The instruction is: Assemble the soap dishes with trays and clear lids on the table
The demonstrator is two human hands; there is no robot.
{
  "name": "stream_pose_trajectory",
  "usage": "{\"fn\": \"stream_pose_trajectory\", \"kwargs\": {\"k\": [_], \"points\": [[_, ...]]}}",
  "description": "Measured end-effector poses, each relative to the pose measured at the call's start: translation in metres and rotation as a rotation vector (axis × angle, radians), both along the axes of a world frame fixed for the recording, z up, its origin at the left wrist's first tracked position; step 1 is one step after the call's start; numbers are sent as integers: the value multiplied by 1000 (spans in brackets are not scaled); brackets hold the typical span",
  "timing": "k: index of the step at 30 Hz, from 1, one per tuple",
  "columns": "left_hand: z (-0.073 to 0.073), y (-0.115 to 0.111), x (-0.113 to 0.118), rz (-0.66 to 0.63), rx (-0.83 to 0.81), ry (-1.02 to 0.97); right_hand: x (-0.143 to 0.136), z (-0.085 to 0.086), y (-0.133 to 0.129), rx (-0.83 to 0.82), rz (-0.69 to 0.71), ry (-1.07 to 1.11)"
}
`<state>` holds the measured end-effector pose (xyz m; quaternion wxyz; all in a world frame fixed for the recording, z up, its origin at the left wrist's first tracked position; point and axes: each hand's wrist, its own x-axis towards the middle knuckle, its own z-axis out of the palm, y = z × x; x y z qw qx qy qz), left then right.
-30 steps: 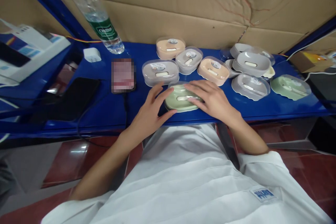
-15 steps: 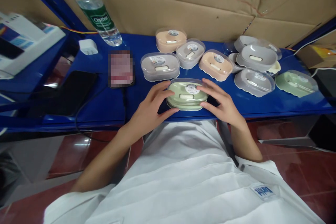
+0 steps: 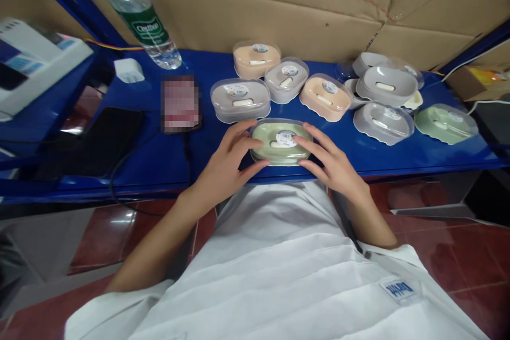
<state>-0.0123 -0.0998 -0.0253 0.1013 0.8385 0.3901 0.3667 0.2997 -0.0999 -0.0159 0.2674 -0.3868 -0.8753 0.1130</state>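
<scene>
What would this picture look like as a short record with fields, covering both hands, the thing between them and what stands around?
Left hand: curved around the near box's left end
Right hand: around its right end
Near box: pale green oval plastic, clear cover, round white label
Behind it: grey oval plastic box with clear cover, apart from it
Far right: another green plastic box
Back left: clear plastic bottle, green label
Surface: blue tabletop
</scene>
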Motion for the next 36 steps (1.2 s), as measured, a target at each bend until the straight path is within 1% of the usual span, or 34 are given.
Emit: {"fn": "stream_pose_trajectory", "kwargs": {"k": [3, 6, 10, 15, 20, 23, 27, 29, 32, 33, 34, 36], "points": [[1, 2, 1, -54, -16, 0, -1, 1, 1, -12, 28, -29], [2, 4, 3, -84, -49, 24, -1, 1, 1, -38, 23, -22], [2, 6, 4, -115, -31, 40, 0, -1, 4, -19, 17, 14], [0, 8, 4, -111, -58, 47, -1, -2, 5, 3, -6, -15], [-5, 9, 3, -122, 4, 65, -1, -4, 3, 33, -8, -27], [-5, 8, 4, -69, 44, 102, -1, -6, 9, 77, -27, -30], [-5, 5, 4, 33, 78, 121, -4, -5, 25, 154, -133, -130], [-7, 6, 4, 89, 65, 143, -8, -3, 34, 164, -163, -200], [-10, 8, 4, 174, 3, 186, -13, 4, 46, 167, -176, -293], [-11, 9, 4, 188, -18, 196, -12, 8, 51, 167, -162, -315], [-12, 9, 4, 189, -33, 202, -9, 13, 59, 160, -119, -333], [-12, 10, 4, 169, -49, 208, 5, 28, 81, 147, -2, -316]]}}
